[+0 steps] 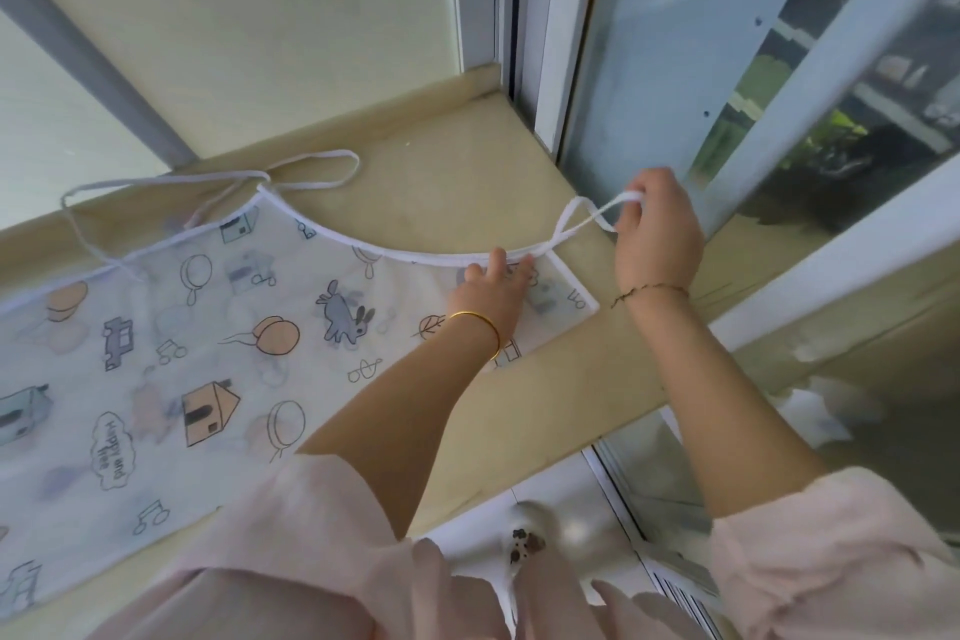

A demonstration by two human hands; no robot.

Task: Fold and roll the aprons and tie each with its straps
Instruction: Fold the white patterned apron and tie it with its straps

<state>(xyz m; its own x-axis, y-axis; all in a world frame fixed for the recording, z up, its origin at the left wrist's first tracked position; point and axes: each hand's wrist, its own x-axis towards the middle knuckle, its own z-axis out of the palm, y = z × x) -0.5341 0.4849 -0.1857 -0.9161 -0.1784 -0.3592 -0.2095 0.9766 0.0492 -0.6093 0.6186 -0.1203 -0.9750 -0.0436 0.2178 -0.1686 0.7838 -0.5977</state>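
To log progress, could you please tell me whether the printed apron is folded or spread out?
Spread out: the apron lies flat on the ledge, unrolled, neckline and print showing; the right hand pinches one strap.

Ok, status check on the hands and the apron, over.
Left hand pressing apron corner flat. Right hand pinching strap loop, lifted. Apron spread out, unfolded. Nothing blocking.
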